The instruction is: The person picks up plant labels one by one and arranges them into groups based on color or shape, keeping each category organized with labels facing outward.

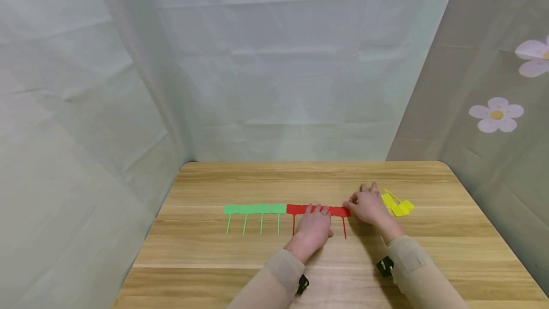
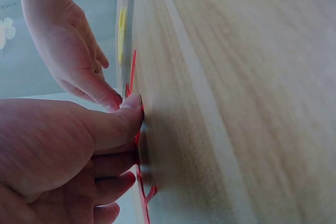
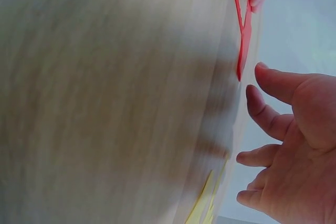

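A row of flat red tags [image 1: 294, 209], each with a thin toothed stem, lies on the wooden table. Matching green tags [image 1: 247, 209] continue the row to its left, stems toward the person. My left hand [image 1: 315, 229] rests over the middle of the red row and covers part of it, fingers extended; its thumb is at the tags' edge in the left wrist view. By the right end of the red row is my right hand [image 1: 368, 206]. In the right wrist view its thumb and fingers [image 3: 265, 116] are spread apart, with nothing between them.
Several yellow tags [image 1: 402, 208] lie in a loose, overlapping pile just right of the right hand. The wooden table [image 1: 201, 247] ends at a pale hanging cloth [image 1: 274, 85] behind. On the right hangs a grey cloth with printed flowers [image 1: 496, 115].
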Tool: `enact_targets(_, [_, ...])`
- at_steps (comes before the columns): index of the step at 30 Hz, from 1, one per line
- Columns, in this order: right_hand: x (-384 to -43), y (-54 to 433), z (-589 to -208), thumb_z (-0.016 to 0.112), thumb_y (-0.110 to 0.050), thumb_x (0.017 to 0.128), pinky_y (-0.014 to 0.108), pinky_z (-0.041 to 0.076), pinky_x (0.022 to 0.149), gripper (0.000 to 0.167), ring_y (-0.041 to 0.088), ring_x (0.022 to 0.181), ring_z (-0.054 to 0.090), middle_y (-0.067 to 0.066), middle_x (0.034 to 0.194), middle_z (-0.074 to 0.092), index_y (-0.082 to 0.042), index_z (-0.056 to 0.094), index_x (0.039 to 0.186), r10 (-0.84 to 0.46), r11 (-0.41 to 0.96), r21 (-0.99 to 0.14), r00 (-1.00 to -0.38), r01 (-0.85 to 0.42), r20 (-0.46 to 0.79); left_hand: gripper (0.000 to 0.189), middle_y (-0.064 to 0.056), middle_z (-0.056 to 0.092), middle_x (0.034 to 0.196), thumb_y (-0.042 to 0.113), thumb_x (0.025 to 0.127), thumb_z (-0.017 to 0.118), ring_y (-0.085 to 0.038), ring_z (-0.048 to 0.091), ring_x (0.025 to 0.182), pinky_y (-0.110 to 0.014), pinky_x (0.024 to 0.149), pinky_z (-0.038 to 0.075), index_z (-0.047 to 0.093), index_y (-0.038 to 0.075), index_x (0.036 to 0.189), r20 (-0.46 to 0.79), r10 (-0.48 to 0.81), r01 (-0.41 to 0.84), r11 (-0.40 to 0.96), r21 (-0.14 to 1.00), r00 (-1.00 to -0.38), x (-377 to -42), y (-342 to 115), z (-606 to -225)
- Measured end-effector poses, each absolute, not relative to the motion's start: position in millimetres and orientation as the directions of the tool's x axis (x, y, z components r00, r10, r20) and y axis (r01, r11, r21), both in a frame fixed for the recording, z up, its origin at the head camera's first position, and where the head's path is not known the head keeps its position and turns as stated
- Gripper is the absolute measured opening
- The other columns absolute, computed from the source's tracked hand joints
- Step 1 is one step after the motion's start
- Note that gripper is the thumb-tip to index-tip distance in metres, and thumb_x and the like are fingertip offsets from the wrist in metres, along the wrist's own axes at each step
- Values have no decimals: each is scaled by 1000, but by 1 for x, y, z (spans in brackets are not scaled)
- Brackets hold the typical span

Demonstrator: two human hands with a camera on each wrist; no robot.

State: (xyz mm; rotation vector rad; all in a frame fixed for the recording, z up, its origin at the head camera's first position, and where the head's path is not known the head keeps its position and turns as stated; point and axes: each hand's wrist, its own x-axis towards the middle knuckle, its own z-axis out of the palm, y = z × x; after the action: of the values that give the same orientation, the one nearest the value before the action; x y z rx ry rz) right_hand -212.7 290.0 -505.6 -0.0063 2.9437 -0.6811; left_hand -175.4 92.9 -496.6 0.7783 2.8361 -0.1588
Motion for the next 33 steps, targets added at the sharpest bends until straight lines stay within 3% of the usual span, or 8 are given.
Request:
enact_targets(15, [-209,294,-502,76,-27,100,78,15,121,21,73,149,8,43,148,46,-6,76,96,-33,891,-454,-999,-12,-40,68,7,49,164,49,100,73,-16,41,154,-40,129,27,56,21,158,-209,502,523,851,-54,-839,-176,93,-497])
enact_targets(19, [-207,298,-501,76,-25,99,78,20,120,20,72,148,17,42,143,54,-6,76,97,-38,889,-456,-999,-41,17,67,7,49,164,49,100,73,-15,41,154,-39,129,27,56,20,159,-208,500,522,851,-62,-841,-176,93,-498])
enact_targets(25, [-204,305,-498,74,-21,100,74,16,124,17,64,146,35,35,125,69,-4,75,99,-38,892,-447,-996,-68,77,66,6,51,163,48,100,74,-17,42,153,-39,129,28,57,19,157,-204,501,520,852,-50,-841,-176,92,-497])
enact_targets(33, [-195,319,-493,69,-21,104,80,21,117,21,72,148,18,44,146,51,-2,71,113,-6,865,-501,-999,-28,47,67,6,51,163,48,99,74,-17,43,153,-40,129,29,57,20,157,-213,504,525,849,-55,-837,-176,94,-496])
